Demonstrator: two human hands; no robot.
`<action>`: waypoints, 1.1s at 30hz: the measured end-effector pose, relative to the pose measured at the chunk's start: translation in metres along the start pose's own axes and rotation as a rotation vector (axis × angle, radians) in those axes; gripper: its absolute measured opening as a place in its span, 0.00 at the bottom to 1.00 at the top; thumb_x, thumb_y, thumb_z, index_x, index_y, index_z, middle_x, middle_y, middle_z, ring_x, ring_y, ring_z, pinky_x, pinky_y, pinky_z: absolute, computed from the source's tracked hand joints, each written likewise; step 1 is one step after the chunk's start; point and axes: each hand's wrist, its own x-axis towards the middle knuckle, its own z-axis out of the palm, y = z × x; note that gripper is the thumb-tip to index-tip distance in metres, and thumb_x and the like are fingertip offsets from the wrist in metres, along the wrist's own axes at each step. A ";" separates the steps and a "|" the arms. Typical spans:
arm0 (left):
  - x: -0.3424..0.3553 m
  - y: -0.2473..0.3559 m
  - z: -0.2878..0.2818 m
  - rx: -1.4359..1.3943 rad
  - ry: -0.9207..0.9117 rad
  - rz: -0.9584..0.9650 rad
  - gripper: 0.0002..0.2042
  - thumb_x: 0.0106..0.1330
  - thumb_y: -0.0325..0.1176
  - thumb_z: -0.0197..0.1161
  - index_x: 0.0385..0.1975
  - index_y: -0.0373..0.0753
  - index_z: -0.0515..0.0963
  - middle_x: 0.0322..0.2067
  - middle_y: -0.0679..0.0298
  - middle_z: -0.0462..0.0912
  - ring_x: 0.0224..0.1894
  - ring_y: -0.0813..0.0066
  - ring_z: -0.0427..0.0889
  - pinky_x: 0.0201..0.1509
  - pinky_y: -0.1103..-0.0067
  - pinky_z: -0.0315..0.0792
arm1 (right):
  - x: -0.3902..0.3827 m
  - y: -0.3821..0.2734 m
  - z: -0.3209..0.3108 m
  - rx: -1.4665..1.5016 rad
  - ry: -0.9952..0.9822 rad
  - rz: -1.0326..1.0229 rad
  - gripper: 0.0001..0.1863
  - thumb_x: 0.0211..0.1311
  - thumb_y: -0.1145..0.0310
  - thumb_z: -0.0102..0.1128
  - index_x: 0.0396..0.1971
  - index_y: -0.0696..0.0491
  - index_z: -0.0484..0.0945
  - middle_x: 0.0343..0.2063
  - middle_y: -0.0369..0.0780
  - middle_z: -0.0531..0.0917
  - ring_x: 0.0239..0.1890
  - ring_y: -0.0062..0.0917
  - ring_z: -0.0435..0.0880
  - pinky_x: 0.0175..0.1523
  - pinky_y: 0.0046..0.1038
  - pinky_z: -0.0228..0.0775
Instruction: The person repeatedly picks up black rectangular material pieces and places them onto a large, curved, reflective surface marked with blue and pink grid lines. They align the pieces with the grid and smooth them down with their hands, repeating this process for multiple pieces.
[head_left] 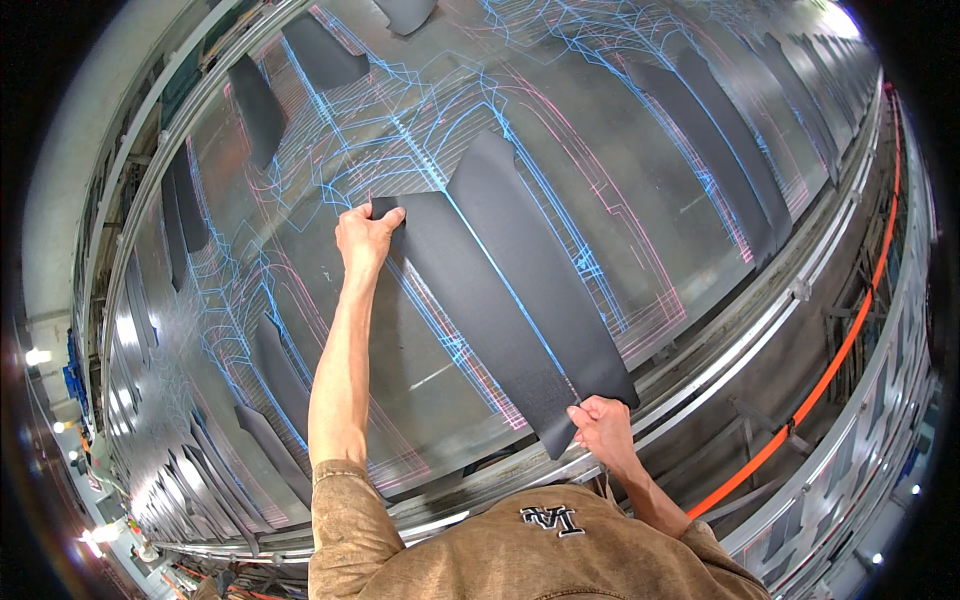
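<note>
Big table (640, 210): bare metal sheet, silvery grey, smooth, semi-glossy, catches glare at the far right and the left edge; thin blue and pink projected lines lie across it. Dark strip (480, 300) held at both ends: matt charcoal sheet, looks like cloth or a fibre ply, flat, no sheen, fine even texture. Neighbouring strip (545, 280) just right of it: same matt dark material. Other dark pieces (720, 130) far right and along the left: same dull finish. Table rim rails (790, 290): brushed metal, brighter, glossy highlights. Orange hose (850, 340) at right: smooth plastic or rubber, slight shine. Sleeve (345, 520): tan woven cloth, matt, mottled.
</note>
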 end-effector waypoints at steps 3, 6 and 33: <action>-0.020 0.013 0.012 0.219 0.198 0.135 0.22 0.55 0.37 0.73 0.48 0.36 0.75 0.42 0.50 0.82 0.46 0.53 0.82 0.51 0.63 0.75 | 0.000 0.000 0.002 0.010 0.042 -0.005 0.15 0.61 0.69 0.64 0.18 0.62 0.76 0.11 0.39 0.76 0.15 0.19 0.77 0.23 0.26 0.68; -0.034 0.021 0.022 0.446 0.334 0.514 0.22 0.61 0.31 0.66 0.55 0.35 0.72 0.56 0.47 0.75 0.59 0.47 0.74 0.58 0.59 0.71 | -0.003 -0.007 -0.001 -0.006 0.041 0.001 0.15 0.60 0.69 0.64 0.18 0.62 0.76 0.11 0.39 0.76 0.14 0.21 0.78 0.24 0.28 0.69; -0.144 0.007 0.066 0.514 -0.554 1.126 0.35 0.71 0.54 0.51 0.73 0.41 0.55 0.75 0.55 0.48 0.77 0.55 0.44 0.77 0.52 0.40 | -0.006 -0.007 -0.001 -0.605 0.192 -0.215 0.21 0.55 0.54 0.71 0.21 0.57 0.75 0.20 0.53 0.81 0.29 0.55 0.81 0.33 0.50 0.72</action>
